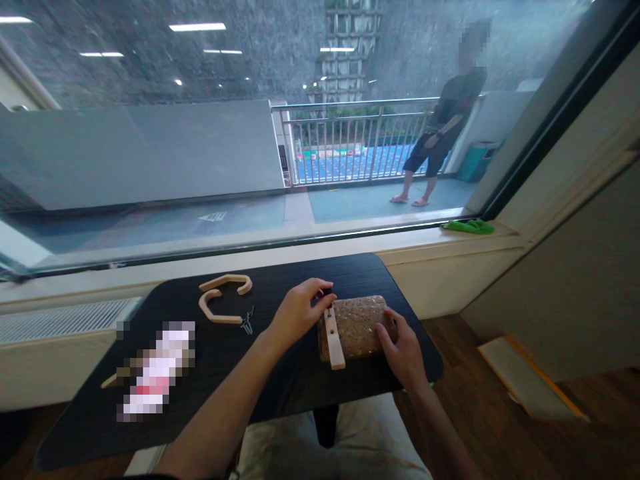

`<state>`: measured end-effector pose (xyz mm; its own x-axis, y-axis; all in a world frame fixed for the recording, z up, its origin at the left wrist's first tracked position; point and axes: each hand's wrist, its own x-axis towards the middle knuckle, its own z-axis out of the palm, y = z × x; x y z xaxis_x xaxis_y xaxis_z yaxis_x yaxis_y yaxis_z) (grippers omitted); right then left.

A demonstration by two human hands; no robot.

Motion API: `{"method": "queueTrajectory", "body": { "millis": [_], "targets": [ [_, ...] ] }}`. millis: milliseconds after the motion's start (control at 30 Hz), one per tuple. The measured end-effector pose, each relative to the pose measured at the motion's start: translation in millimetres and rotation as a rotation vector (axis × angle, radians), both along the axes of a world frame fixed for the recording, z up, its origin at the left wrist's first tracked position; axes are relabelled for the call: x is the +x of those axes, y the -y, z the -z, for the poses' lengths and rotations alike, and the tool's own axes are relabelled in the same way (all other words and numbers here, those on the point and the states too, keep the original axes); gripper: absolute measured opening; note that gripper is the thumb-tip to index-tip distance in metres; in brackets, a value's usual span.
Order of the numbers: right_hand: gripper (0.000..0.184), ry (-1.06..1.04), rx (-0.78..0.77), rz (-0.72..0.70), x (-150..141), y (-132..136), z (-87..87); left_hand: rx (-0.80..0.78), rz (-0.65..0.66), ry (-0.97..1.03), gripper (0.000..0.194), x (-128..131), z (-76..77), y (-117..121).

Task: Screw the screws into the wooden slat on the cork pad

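A brown speckled block [360, 327], seemingly wrapped in clear shiny film, lies on the black table in front of me. Across its left end rests a pale wooden strip [337, 350] with small holes along it. My left hand [303, 303] is at the strip's far end, thumb and fingers pinched around something small and dark that I cannot make out. My right hand [403, 343] grips the block's right end, its thumb on top and fingers along the far side. Left of them lie two curved wooden hooks [220, 319] and a small pile of screws [247, 322].
The black table [285, 390] has rounded corners. A pixelated pink-and-white item [163, 367] lies at left beside a wooden piece [111, 381]. A green cloth [469, 227] sits on the windowsill. Outside the window stands a person [453, 110] by a railing.
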<state>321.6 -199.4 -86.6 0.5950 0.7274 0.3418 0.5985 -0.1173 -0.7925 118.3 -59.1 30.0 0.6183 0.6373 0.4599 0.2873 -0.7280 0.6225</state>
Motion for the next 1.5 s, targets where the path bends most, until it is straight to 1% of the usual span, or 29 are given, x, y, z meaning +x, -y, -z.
{"method": "queueTrajectory", "body": {
  "millis": [167, 500, 800, 1033, 1333, 1500],
  "targets": [
    [0.047, 0.005, 0.012, -0.003, 0.5, -0.2, 0.7, 0.011, 0.013, 0.036, 0.017, 0.4, -0.4, -1.6],
    [0.046, 0.004, 0.012, -0.006, 0.0, -0.1, 1.3, 0.005, 0.021, 0.027, 0.019, -1.1, -2.6, -2.4],
    [0.048, -0.004, 0.000, 0.003, -1.0, 1.3, -2.1, -0.035, 0.025, 0.026, 0.021, -0.8, -3.1, -2.0],
    [0.045, 0.001, 0.012, -0.002, 0.3, 0.4, -0.1, -0.087, 0.045, 0.035, 0.023, 0.3, -3.3, 0.4],
    [0.050, -0.016, -0.009, -0.003, 0.0, -0.1, -3.6, -0.103, 0.054, 0.022, 0.026, -0.5, -5.4, 1.9],
    [0.047, -0.010, 0.015, -0.004, 0.7, -0.4, -3.0, -0.104, 0.046, 0.014, 0.025, -1.3, -5.9, 2.6]
  ]
}}
